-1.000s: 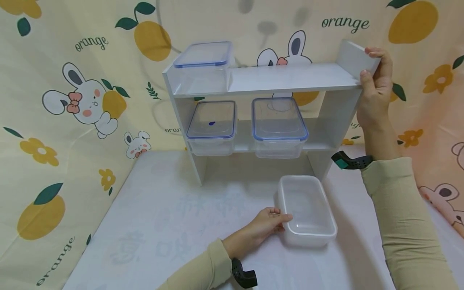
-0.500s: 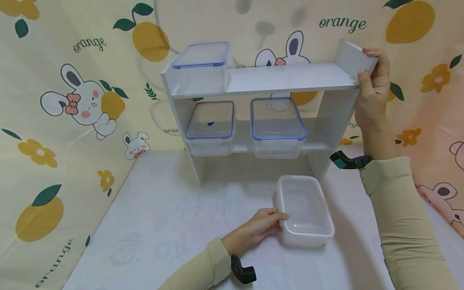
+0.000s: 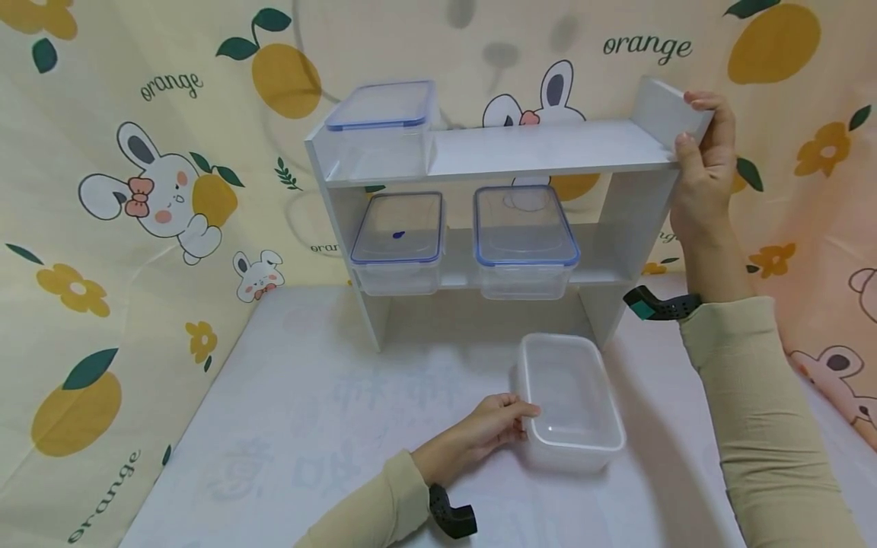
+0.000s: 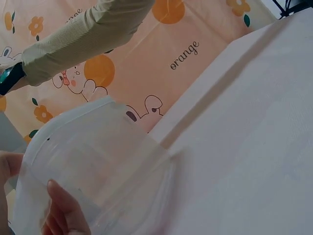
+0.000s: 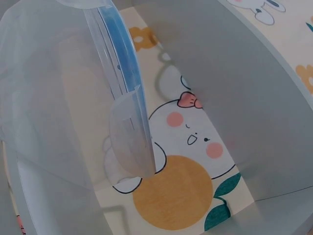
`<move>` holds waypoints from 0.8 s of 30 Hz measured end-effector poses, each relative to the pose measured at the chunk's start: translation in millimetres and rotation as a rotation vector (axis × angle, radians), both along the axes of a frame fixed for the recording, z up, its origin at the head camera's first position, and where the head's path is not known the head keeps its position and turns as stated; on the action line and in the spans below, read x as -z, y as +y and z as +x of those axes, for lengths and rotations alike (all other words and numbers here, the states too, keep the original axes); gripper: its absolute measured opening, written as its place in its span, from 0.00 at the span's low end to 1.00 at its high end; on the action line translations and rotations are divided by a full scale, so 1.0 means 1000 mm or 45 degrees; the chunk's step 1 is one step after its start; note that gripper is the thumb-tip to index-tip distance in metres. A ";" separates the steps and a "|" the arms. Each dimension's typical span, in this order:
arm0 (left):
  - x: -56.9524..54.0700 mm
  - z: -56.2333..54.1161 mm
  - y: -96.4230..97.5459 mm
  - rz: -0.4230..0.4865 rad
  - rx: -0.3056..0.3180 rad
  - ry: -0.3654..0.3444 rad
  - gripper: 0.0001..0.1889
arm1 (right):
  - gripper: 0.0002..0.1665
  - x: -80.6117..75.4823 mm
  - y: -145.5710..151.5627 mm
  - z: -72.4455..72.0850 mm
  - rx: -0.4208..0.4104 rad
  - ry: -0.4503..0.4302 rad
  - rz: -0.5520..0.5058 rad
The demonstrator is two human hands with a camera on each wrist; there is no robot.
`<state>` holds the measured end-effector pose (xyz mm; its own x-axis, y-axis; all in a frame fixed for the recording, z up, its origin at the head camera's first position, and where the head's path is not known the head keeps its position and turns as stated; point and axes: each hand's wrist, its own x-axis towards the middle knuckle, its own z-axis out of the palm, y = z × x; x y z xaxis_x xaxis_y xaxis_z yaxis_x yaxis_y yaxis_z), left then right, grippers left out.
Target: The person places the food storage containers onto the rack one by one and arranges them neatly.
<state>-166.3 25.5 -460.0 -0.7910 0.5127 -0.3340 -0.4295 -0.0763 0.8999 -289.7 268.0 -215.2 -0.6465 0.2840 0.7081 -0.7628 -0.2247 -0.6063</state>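
Note:
My left hand [image 3: 476, 434] pinches the left rim of a clear plastic food container [image 3: 572, 399], thumb over the edge and fingers outside. No lid is on this container, and its inside shows bare. In the left wrist view the container's wall [image 4: 98, 147] stands tilted beside the thumb and fingers. Up at the right, my right hand [image 3: 709, 171] grips the raised side panel of a white shelf [image 3: 548, 148], with the thumb in front and fingers over its edge. The right wrist view does not show that hand, only the shelf and a lidded container [image 5: 122, 112].
On the shelf's top left stands a container with a blue-edged lid [image 3: 384, 114]. Two similar lidded boxes, a left one [image 3: 399, 236] and a right one [image 3: 526, 236], jut from the middle level. A patterned cloth [image 3: 164, 320] hangs behind the white table [image 3: 308, 426].
The open container has shifted slightly left together with my left hand. My right hand keeps its grip on the shelf panel, and the lidded boxes stay in place.

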 end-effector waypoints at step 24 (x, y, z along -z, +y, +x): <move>-0.016 0.007 -0.015 0.014 0.047 0.080 0.09 | 0.20 0.002 0.003 -0.005 0.003 -0.008 -0.008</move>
<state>-159.3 10.7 -444.1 -0.7908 0.5451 -0.2784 -0.3746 -0.0714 0.9244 -294.4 271.1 -216.8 -0.6504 0.2901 0.7021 -0.7594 -0.2264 -0.6099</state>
